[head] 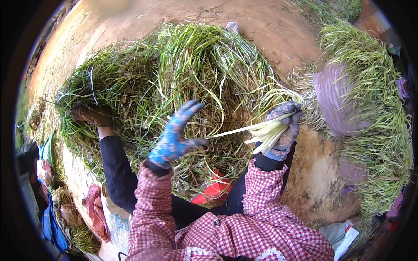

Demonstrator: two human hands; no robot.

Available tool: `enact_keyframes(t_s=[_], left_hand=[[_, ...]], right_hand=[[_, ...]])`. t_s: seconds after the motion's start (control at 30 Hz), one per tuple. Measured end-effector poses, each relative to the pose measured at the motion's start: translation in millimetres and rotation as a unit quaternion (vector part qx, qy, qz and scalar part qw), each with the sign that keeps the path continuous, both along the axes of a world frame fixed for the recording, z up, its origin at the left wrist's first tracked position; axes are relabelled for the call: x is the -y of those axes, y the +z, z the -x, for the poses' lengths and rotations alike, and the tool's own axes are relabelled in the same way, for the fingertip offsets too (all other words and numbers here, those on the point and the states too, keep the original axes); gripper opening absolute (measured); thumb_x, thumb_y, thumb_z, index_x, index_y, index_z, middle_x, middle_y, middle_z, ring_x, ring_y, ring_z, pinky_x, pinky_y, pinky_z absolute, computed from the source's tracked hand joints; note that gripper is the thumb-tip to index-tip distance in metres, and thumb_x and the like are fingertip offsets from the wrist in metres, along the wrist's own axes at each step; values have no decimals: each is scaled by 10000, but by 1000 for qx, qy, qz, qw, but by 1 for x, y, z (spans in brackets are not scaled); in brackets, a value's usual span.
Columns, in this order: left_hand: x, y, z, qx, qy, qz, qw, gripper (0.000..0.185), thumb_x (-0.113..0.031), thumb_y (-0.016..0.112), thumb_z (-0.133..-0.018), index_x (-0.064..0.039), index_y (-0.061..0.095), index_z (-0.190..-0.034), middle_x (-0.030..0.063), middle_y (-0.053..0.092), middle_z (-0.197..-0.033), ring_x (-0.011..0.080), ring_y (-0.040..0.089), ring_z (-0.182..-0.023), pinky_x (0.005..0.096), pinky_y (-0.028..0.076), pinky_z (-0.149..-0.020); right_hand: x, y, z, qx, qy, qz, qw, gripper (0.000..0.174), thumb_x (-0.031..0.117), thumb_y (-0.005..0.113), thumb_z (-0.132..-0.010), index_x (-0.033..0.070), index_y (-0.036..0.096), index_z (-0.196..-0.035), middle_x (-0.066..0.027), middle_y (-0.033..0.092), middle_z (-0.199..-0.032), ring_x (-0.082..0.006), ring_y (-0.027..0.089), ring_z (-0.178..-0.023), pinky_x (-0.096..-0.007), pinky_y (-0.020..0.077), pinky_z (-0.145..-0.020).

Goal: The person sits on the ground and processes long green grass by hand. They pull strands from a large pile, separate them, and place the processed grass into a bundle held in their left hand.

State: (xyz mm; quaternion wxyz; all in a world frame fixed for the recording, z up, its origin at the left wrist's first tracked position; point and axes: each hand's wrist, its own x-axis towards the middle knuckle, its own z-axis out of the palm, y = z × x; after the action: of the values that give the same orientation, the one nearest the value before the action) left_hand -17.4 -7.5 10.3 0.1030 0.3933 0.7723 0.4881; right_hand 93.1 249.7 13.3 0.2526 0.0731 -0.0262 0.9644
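Observation:
My right hand, in a flowered work glove, is closed around a small bunch of pale, grass-like stalks. Their pale ends point left and down, and one long stalk sticks out well beyond the others. My left hand, in a blue flowered glove, hovers left of that bunch with thumb and fingers spread and nothing between them. Beneath and beyond both hands lies a big heap of loose green plants, tangled with dry brown stems. Longer leaves are bunched at its far side.
My left leg reaches along the heap, with a brown-covered foot against it. Something red lies between my legs. At right, green bundles have purple plastic wraps. Checked cloth lies left; a plastic bag lies lower right.

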Motion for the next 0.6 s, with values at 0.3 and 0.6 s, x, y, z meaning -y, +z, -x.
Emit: enact_keyframes(t_s=[0.3, 0.6], left_hand=[[-44, -57, -61, 528, 95, -497, 682, 207, -167, 620, -859, -19, 605, -1003, 15, 565, -720, 97, 492, -609, 231, 399, -528], [-103, -25, -53, 32, 122, -142, 982, 239, 51, 600, -786, -33, 657, -1003, 111, 604, -929, 206, 612, -808, 287, 476, -730]], right_hand=[[19, -10, 20, 292, -94, -193, 932, 379, 122, 752, -736, 75, 542, -1047, -119, 644, -1005, -194, 633, -824, -267, 511, -575], [38, -61, 45, 251, -50, -220, 942, 499, 121, 693, -792, -18, 433, -1194, -278, 557, -1131, -351, 589, -1009, -447, 477, -875]])
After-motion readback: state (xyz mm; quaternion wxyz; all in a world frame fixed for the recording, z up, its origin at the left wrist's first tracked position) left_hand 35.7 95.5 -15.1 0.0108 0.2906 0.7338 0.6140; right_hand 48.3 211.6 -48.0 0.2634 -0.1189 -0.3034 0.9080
